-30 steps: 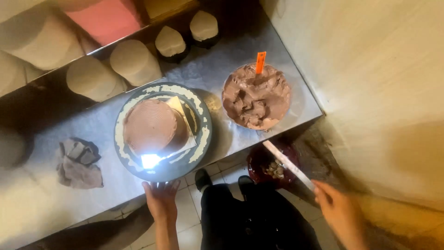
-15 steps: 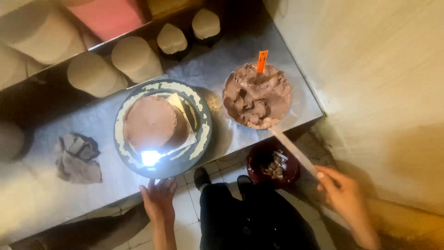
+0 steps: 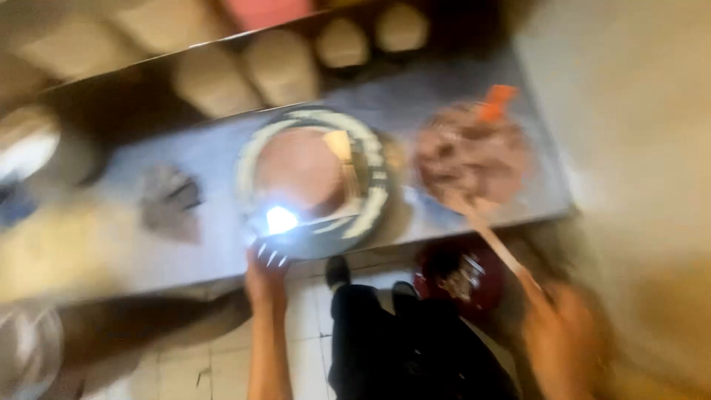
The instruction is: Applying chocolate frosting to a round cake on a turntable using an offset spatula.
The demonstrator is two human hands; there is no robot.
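Observation:
The view is blurred by motion. A round brown cake sits on a round stand on a steel table. My left hand touches the near rim of the stand. My right hand grips a long flat spatula, whose tip reaches the near edge of a bowl of brown cream. An orange handle sticks out of the cream at the bowl's far side.
A crumpled dark cloth lies left of the stand. Several pale rounded shapes line the shelf behind. A dark red bowl sits below the table edge. A beige wall closes the right side.
My right hand has carried the spatula up from the dark red bowl to the bowl of cream. The camera swung, so the scene has shifted right and blurred. My left hand stays on the stand.

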